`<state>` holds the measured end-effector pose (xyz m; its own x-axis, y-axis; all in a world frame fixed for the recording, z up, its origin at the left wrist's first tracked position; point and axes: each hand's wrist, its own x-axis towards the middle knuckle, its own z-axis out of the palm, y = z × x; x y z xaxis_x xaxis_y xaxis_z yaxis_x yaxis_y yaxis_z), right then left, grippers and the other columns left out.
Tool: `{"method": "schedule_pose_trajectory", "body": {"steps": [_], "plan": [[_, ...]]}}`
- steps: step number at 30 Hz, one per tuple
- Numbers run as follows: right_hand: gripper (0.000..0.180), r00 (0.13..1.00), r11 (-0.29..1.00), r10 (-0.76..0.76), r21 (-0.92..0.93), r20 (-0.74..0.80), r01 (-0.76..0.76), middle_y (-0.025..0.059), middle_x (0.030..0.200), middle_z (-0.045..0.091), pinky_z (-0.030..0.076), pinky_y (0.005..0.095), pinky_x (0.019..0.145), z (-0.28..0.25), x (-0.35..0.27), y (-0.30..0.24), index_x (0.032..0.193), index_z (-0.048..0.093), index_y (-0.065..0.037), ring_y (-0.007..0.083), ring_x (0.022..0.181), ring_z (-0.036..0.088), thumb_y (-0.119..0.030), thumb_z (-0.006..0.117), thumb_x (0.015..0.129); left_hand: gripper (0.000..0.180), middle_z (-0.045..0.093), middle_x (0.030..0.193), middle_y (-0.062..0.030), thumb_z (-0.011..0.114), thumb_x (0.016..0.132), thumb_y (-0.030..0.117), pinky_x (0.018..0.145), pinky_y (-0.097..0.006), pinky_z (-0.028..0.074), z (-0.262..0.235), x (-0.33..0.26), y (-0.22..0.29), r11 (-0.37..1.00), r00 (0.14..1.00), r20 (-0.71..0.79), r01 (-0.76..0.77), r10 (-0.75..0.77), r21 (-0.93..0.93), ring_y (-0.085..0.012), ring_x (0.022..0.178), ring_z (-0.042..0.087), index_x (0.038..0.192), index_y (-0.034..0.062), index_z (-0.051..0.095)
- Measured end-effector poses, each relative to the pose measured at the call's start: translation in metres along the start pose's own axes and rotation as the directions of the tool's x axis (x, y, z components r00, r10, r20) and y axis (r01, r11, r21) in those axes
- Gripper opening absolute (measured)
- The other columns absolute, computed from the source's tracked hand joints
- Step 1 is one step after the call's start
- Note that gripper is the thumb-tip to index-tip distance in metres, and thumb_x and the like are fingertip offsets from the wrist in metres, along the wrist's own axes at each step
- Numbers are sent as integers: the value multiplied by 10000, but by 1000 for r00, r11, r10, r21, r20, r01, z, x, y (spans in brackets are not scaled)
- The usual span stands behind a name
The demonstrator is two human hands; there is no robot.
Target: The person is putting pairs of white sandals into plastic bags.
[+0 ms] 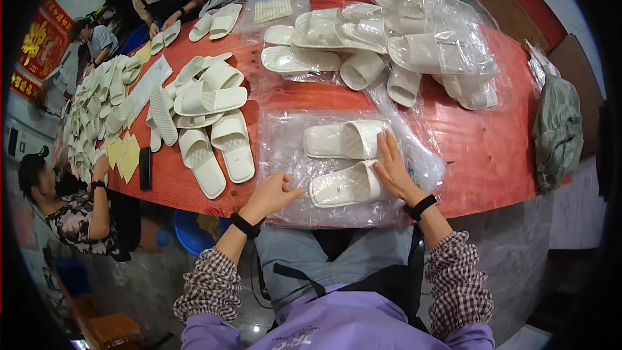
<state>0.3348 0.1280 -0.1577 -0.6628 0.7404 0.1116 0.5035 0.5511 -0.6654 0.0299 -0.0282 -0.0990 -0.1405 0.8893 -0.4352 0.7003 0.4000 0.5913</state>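
Observation:
Two white slippers, an upper one (330, 141) and a lower one (337, 186), lie side by side in front of me, their straps toward the right. A clear plastic bag (280, 149) is spread around them; I cannot tell whether they lie on it or inside it. My right hand (394, 167), open with spread fingers, rests against the strap ends of both slippers. Left of the lower slipper, my left hand (275, 194) hovers at or just over the bag, its thumb apart from curled fingers. Nothing shows in its grasp.
Beyond the bag lie several bagged white slippers (414, 48). Loose slippers (210, 91) are stacked at left, near a larger heap (100, 100), yellow cards (123, 155) and a black case (146, 168). A dark green bag (558, 129) stands right. Co-workers (165, 0) sit around the red table (499, 162).

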Motion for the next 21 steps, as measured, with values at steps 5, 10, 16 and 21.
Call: {"method": "schedule_pose_trajectory", "body": {"steps": [5,10,16,21], "plan": [[715,1000,1000,0,-25,-21,-1,246,1572,92,134,453,1177,0,-2,5,1521,156,-29,399,1456,110,-363,465,970,167,621,1019,-150,611,921,145,823,-327,508,3,-3,-43,944,969,-51,-248,243,-219,-248,939,637,940,-12,559],[677,997,997,36,68,-67,-31,245,1569,118,142,441,1177,2,0,10,1513,184,-15,398,1452,134,-354,437,985,158,576,1141,-122,554,954,67,979,-447,515,-35,-28,-51,327,970,-34,-114,242,-938,-339,1151,588,1096,11,514],[663,997,999,13,38,-81,-10,238,1553,196,146,443,1178,0,-1,13,1503,206,3,399,1446,158,-345,431,986,351,526,1256,-148,504,968,62,973,-380,522,-67,21,-27,616,932,290,100,216,-781,-322,1158,588,1298,-36,436],[674,996,999,12,42,-85,-8,238,1549,212,147,447,1177,6,1,13,1498,210,16,404,1443,166,-341,440,975,620,481,1368,-172,527,949,63,986,-344,493,-48,78,-31,784,837,490,128,243,-607,-253,1181,578,1503,49,251]]}}
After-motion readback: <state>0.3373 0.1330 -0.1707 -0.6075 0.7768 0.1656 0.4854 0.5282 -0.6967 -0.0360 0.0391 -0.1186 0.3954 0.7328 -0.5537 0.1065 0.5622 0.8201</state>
